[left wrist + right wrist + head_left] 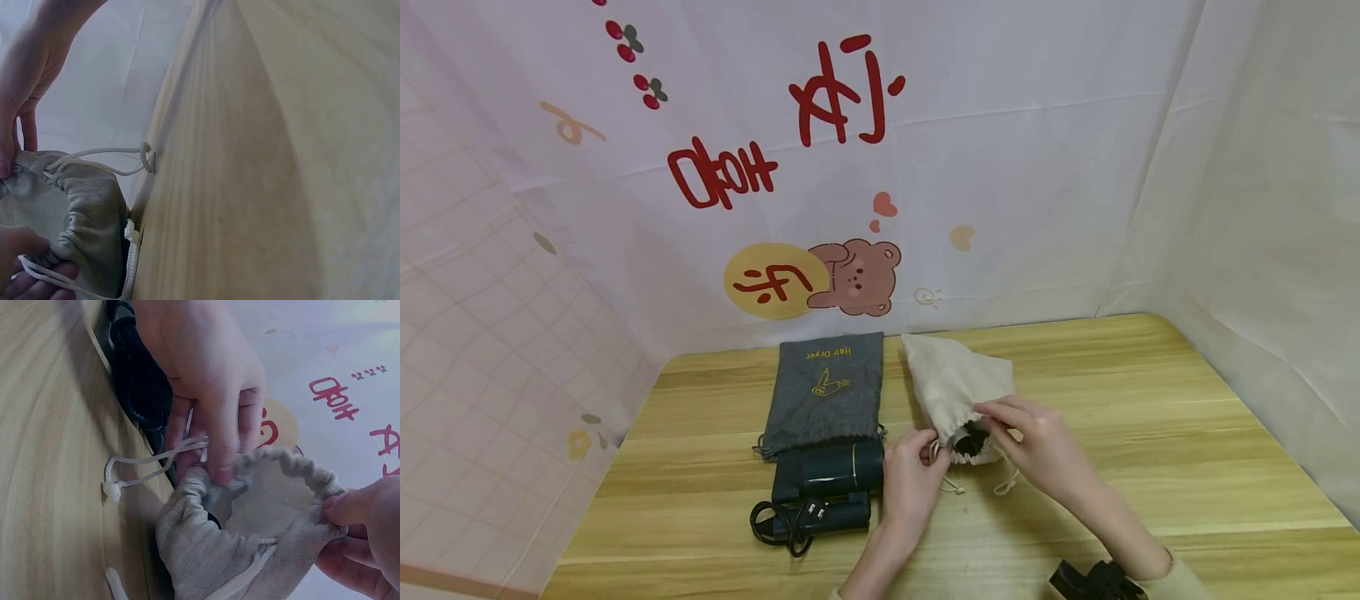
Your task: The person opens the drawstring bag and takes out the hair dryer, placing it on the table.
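A cream drawstring bag [951, 379] lies on the table with its gathered mouth towards me. My left hand [912, 479] pinches the left side of the rim, close to a white drawcord [140, 478]. On the opposite side, my right hand [1041, 442] pinches the rim between thumb and fingers. Between the hands the mouth gapes, and something dark with a grey edge [967, 438] shows inside; most of it is hidden. Both hands also appear at the bag's rim [284, 459] in the right wrist view.
Left of the bag lies a grey pouch [827, 392] printed "Hair Dryer". Below it are a dark teal hair dryer [835, 468] and its handle-like part [838, 515] with a black coiled cord [782, 525]. A white printed cloth [1037, 183] hangs behind the wooden table [1150, 417].
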Tool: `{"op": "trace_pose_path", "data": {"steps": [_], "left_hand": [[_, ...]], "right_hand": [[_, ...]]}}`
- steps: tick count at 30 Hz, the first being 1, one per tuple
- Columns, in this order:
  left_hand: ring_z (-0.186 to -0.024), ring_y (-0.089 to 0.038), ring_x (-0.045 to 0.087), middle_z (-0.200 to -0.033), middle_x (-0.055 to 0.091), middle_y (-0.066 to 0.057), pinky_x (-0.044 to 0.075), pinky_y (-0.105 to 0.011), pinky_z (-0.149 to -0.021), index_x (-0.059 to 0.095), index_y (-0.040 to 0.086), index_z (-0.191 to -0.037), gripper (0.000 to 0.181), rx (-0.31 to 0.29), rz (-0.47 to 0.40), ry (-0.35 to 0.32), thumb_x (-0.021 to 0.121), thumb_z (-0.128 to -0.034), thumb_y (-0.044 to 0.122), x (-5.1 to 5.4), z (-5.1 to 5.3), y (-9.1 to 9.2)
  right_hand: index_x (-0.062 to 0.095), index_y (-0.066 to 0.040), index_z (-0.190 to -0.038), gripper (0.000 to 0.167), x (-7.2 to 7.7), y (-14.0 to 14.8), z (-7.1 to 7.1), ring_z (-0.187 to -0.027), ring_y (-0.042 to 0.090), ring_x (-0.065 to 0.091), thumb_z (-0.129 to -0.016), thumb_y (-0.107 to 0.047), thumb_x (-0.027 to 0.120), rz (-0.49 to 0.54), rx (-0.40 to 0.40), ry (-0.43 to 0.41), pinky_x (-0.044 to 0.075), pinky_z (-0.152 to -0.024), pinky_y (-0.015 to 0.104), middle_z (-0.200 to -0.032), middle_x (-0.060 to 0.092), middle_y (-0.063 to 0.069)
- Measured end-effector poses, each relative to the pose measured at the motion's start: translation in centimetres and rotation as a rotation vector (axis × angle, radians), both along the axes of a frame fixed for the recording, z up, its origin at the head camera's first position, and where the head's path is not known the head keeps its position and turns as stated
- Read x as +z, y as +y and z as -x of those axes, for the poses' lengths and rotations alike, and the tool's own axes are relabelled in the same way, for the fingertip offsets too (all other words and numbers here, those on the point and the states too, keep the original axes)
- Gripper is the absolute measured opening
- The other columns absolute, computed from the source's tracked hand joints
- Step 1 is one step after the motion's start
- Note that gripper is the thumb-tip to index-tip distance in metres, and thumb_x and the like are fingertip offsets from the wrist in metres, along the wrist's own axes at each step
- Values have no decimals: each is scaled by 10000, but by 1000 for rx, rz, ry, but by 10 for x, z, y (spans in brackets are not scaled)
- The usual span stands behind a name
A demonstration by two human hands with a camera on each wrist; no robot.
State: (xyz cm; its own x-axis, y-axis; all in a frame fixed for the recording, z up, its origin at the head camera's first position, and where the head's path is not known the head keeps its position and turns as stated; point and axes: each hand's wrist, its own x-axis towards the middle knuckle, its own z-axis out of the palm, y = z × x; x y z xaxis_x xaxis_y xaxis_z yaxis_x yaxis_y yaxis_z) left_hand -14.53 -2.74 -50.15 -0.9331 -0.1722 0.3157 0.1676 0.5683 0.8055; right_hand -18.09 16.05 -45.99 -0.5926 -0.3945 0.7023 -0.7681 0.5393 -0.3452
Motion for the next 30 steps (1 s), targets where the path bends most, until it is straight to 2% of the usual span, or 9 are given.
{"op": "trace_pose_path", "data": {"steps": [5,11,15,19,25,30], "left_hand": [[-661,36,588,-730,704,-8,491,-147,-616,779,121,-805,122,0,-52,52,789,-875,22,-1,0,-1],[-647,43,552,-699,673,2,471,-150,-606,758,141,-761,171,1,-49,69,790,-903,50,-1,0,-2],[-659,43,496,-726,669,7,437,-148,-602,765,122,-808,130,1,-32,58,781,-893,25,-1,-1,-1],[-682,16,528,-773,704,0,450,-150,-617,804,94,-907,124,-18,37,72,787,-857,-19,-2,-1,0],[-737,-60,676,-864,765,-10,521,-157,-652,827,104,-984,188,-36,89,61,802,-848,-24,-3,-2,1],[-727,-50,655,-860,753,-13,510,-160,-641,829,108,-1007,182,-39,82,13,801,-868,-5,-1,-3,-1]], "right_hand": [[811,-66,-1080,345,-3,-6,-2,-737,68,712,-760,55,862,-71,10,4,539,-658,122,-959,815,25],[815,-37,-1071,307,-8,-11,-4,-725,66,717,-774,16,873,-138,11,3,553,-665,120,-932,811,41],[810,-8,-1049,339,-7,-11,-3,-719,93,716,-733,110,854,-67,22,38,549,-670,120,-925,803,63],[802,7,-1032,393,-3,-5,0,-700,127,712,-680,176,845,3,-9,94,535,-661,125,-924,793,83],[804,17,-1028,405,2,4,3,-747,195,756,-671,204,838,20,-53,128,581,-687,183,-938,793,106],[803,28,-1015,361,4,11,7,-751,207,763,-700,201,826,15,-91,131,584,-676,202,-931,789,119]]}}
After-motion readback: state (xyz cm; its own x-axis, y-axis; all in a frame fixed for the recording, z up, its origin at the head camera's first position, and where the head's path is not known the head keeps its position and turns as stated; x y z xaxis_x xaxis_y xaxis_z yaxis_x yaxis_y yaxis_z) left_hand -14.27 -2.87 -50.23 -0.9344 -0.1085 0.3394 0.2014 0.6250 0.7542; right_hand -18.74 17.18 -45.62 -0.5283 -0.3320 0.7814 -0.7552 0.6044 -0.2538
